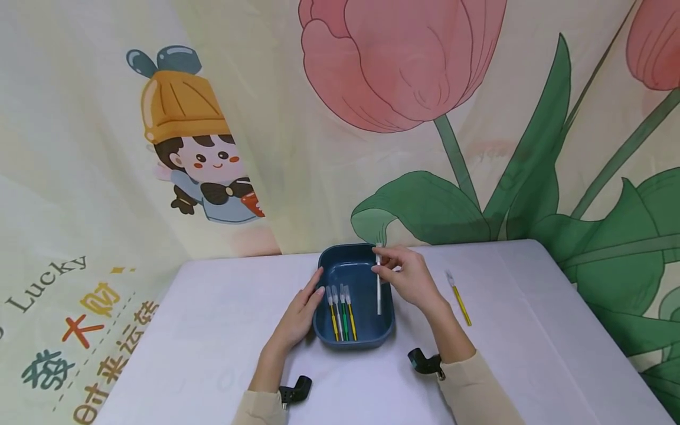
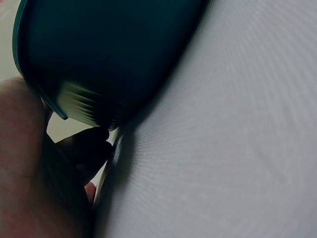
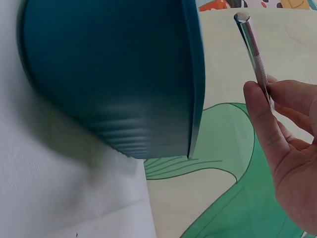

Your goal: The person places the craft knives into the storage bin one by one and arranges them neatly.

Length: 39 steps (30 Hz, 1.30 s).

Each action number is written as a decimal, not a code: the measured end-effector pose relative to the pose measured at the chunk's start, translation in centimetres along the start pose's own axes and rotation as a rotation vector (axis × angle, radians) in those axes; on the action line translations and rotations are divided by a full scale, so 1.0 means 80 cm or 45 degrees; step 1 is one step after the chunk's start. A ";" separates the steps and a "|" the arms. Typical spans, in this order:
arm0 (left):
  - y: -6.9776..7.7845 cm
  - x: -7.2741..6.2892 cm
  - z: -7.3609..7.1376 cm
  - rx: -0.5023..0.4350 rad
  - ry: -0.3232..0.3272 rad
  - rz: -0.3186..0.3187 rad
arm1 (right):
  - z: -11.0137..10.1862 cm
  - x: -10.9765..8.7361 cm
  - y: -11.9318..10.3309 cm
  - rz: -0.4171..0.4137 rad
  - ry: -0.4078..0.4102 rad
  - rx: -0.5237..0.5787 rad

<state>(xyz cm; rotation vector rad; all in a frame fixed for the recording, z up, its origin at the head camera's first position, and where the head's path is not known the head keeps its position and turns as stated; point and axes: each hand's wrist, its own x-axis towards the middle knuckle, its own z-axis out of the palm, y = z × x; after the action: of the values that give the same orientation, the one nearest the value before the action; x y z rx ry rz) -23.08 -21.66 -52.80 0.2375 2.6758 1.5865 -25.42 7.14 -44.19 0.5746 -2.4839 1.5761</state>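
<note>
A dark blue plastic box (image 1: 365, 330) with rounded corners sits on the table. At its left side my left hand (image 1: 294, 319) holds the wall, the thumb at the rim and other fingers low along the outside in the left wrist view. Thumb and fingers of my right hand (image 1: 411, 277) pinch a slim silver craft knife (image 1: 379, 295) with a clear cap, upright over the box's right part. Its knurled metal handle (image 3: 252, 44) shows in the right wrist view. Inside the box, several capped craft knives (image 1: 342, 316), yellow, silver and green, lie side by side at the left.
Right of the box, a yellow craft knife (image 1: 459, 301) with a clear cap lies on the white-covered table (image 1: 531, 354). Behind the table hangs a printed backdrop (image 1: 297, 177) with tulips and a cartoon figure. Black wrist cameras (image 1: 423, 361) sit at both sleeves.
</note>
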 end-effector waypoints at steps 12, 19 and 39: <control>-0.001 0.000 0.001 0.008 0.001 0.005 | 0.013 -0.001 -0.004 0.009 -0.025 -0.029; -0.001 0.000 0.002 0.002 0.003 0.013 | 0.023 -0.002 -0.007 0.040 -0.027 -0.054; 0.000 -0.003 0.001 0.005 0.001 -0.012 | 0.058 -0.002 0.001 -0.001 -0.153 -0.147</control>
<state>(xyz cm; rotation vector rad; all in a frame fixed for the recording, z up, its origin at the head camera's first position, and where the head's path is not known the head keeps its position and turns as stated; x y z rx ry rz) -22.87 -21.60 -52.85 0.2239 2.6765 1.5793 -24.89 3.07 -46.32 0.6713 -2.6400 1.4264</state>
